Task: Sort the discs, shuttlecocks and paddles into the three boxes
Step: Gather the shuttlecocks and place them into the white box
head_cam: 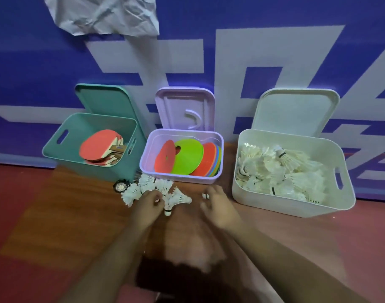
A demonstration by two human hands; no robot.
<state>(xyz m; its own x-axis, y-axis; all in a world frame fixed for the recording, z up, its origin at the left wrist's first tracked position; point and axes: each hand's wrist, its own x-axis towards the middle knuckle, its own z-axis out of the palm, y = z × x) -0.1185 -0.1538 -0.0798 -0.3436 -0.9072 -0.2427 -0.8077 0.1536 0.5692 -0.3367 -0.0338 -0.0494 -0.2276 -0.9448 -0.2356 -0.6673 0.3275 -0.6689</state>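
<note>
- Loose shuttlecocks (146,185) lie just in front of the lilac box (180,179), near its left corner
- The left hand (150,201), in front of that box, curls its fingers on the feathers of one shuttlecock (168,203)
- The right hand (219,205), before the box's right corner, has bent fingers; a white cork (205,196) touches its fingertips, but whether it is gripped I cannot tell

- Left hand (151,201) sits among the loose shuttlecocks (148,186); its fingertips are hidden, grip unclear.
- Right hand (217,204) is smeared; a white cork tip (205,196) peeks past its fingers, rest hidden.
- Small dark round thing (121,185) by the green box (89,171): too small to tell.
- Crumpled paper (104,14) runs off the top edge.
- Dark blur (176,278) between the forearms, unreadable.
</note>
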